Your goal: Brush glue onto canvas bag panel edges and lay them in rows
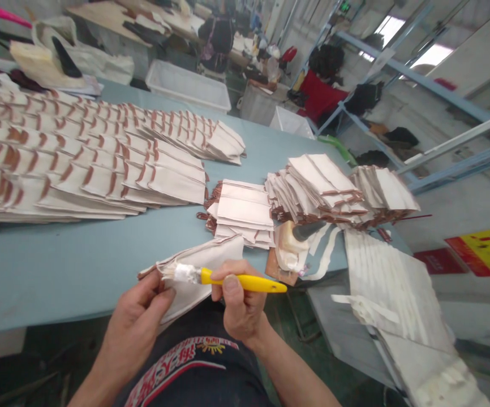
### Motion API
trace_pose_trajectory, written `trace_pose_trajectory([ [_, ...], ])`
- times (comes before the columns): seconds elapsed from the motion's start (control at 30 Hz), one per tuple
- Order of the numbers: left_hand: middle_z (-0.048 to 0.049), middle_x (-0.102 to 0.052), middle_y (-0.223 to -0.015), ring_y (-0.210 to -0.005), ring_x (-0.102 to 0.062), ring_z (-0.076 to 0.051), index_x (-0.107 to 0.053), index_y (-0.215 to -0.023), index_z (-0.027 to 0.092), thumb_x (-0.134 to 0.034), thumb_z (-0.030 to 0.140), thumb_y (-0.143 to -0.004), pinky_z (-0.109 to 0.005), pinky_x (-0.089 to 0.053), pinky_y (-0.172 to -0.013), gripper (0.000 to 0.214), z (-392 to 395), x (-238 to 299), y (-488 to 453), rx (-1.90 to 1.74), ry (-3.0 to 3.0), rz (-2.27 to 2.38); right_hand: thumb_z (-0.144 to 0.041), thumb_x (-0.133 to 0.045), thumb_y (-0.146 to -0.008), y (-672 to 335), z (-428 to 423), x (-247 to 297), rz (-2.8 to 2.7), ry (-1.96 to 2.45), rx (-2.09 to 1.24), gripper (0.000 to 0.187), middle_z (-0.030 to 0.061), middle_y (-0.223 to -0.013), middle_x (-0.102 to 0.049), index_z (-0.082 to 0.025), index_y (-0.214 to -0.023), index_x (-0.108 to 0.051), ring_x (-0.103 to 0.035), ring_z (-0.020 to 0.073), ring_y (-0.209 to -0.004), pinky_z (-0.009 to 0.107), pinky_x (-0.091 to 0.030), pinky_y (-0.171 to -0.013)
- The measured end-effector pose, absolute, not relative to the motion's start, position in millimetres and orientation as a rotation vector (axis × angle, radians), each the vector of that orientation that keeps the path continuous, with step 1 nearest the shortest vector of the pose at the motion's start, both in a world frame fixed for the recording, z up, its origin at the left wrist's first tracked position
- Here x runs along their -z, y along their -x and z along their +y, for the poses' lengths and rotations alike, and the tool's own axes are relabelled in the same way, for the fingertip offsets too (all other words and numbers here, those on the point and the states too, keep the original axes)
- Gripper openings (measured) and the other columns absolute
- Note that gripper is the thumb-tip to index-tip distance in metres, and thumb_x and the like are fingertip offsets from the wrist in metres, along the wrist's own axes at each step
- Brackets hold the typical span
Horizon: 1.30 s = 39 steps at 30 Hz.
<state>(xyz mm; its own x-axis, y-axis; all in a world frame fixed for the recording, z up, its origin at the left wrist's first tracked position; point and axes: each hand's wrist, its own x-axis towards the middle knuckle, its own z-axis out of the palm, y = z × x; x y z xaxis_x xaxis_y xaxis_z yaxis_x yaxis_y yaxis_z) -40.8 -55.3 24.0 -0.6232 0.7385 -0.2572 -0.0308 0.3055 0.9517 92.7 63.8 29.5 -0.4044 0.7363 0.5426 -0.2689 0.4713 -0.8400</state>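
My left hand (143,316) pinches the brown-edged end of a folded off-white piece (205,265), which looks like fabric or leather. The piece reaches over the table's front edge. In my right hand (240,302) is a yellow-handled brush (249,281), gripped by its handle. White paste coats the brush's ferrule and bristles, and their tip touches the piece close to my left fingertips. Just beyond lies a small stack of similar pieces (245,206). A glue container (289,249), crusted with cream residue, stands right of my right hand.
Overlapping rows of brown-edged pieces (79,164) cover the blue-green table's (67,271) left side. More stacks (321,183) stand at its right end. A white bin (188,85) sits behind. Right of me a board (398,288) carries pale strips. Blue shelving (461,102) rises beyond.
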Motion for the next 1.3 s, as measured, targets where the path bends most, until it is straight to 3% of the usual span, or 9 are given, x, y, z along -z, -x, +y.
trace_pose_trajectory([
  [0.13, 0.0005, -0.067, -0.068, -0.075, -0.065, -0.026, -0.077, -0.085, 0.025, -0.075, 0.057, -0.090, -0.039, -0.061, -0.087, 0.032, -54, -25, 43, -1.426, -0.629, 1.846, -0.040, -0.056, -0.116, -86, 50, -35, -1.641, 0.368, -1.158, 0.028, -0.0040, -0.062, -0.063, -0.025, -0.103, -0.075, -0.055, 0.0130, -0.047, 0.026, -0.052, -0.054],
  [0.3, -0.0007, -0.072, -0.072, -0.066, -0.060, -0.023, -0.075, -0.081, 0.025, -0.072, 0.053, -0.087, -0.034, -0.057, -0.069, 0.029, -56, -22, 53, -1.381, -0.789, 1.868, -0.038, -0.055, -0.119, -95, 54, -48, -1.597, 0.352, -1.202, 0.027, -0.0057, -0.065, -0.063, -0.026, -0.106, -0.075, -0.058, 0.0114, -0.046, 0.024, -0.052, -0.051],
  [0.5, 0.0003, -0.064, -0.066, -0.066, -0.061, -0.021, -0.059, -0.060, 0.027, -0.059, 0.041, -0.092, -0.030, -0.047, -0.062, 0.035, -52, -33, 46, -1.328, -1.070, 2.047, -0.032, -0.052, -0.118, -79, 105, -34, -1.775, 0.404, -0.818, 0.023, 0.0012, -0.084, -0.077, -0.024, -0.118, -0.074, -0.078, 0.0175, -0.074, 0.032, -0.067, -0.076],
  [0.57, 0.0011, -0.061, -0.064, -0.063, -0.058, -0.020, -0.059, -0.059, 0.027, -0.060, 0.040, -0.092, -0.029, -0.046, -0.060, 0.036, -52, -35, 44, -1.351, -1.082, 1.994, -0.032, -0.050, -0.118, -66, 115, -20, -1.867, 0.379, -0.817, 0.024, 0.0009, -0.082, -0.077, -0.022, -0.119, -0.073, -0.076, 0.0160, -0.069, 0.028, -0.064, -0.070],
  [0.73, -0.0029, -0.079, -0.085, -0.083, -0.072, -0.026, -0.081, -0.087, 0.025, -0.080, 0.047, -0.085, -0.033, -0.060, -0.080, 0.022, -62, -15, 47, -1.403, -0.725, 1.531, -0.035, -0.043, -0.120, -56, 115, -7, -1.836, 0.354, -0.671, 0.031, -0.0002, -0.079, -0.074, -0.023, -0.118, -0.071, -0.068, 0.0152, -0.061, 0.027, -0.059, -0.062],
  [0.8, -0.0052, -0.084, -0.090, -0.090, -0.077, -0.030, -0.084, -0.100, 0.025, -0.086, 0.055, -0.082, -0.038, -0.063, -0.086, 0.036, -67, -4, 48, -1.426, -0.467, 1.256, -0.034, -0.043, -0.121, -61, 112, -14, -1.809, 0.279, -0.656, 0.029, -0.0007, -0.077, -0.073, -0.025, -0.120, -0.071, -0.069, 0.0159, -0.061, 0.028, -0.059, -0.062],
  [0.97, -0.0092, -0.088, -0.093, -0.097, -0.082, -0.034, -0.087, -0.100, 0.023, -0.082, 0.079, -0.083, -0.039, -0.065, -0.079, 0.058, -57, -12, 45, -1.488, -0.076, 1.012, -0.042, -0.049, -0.121, -74, 111, -31, -1.837, 0.133, -0.475, 0.026, -0.0001, -0.078, -0.077, -0.027, -0.122, -0.071, -0.074, 0.0179, -0.062, 0.030, -0.061, -0.062],
  [1.17, -0.0060, -0.085, -0.082, -0.074, -0.079, -0.027, -0.084, -0.098, 0.017, -0.104, 0.029, -0.055, -0.029, -0.059, -0.059, 0.050, -35, -43, 41, -1.453, -0.011, 1.224, -0.046, -0.049, -0.122, -79, 106, -28, -1.829, 0.051, -0.501, 0.030, -0.0002, -0.074, -0.078, -0.025, -0.118, -0.071, -0.066, 0.0143, -0.049, 0.027, -0.053, -0.051],
  [1.3, 0.0053, -0.067, -0.057, -0.042, -0.055, -0.016, -0.079, -0.099, 0.020, -0.099, 0.035, -0.062, -0.025, -0.041, -0.042, 0.045, -36, -41, 42, -1.384, -0.042, 1.385, -0.040, -0.051, -0.121, -89, 96, -36, -1.747, 0.062, -0.577, 0.028, -0.0017, -0.067, -0.076, -0.023, -0.115, -0.073, -0.063, 0.0140, -0.045, 0.027, -0.049, -0.047],
])
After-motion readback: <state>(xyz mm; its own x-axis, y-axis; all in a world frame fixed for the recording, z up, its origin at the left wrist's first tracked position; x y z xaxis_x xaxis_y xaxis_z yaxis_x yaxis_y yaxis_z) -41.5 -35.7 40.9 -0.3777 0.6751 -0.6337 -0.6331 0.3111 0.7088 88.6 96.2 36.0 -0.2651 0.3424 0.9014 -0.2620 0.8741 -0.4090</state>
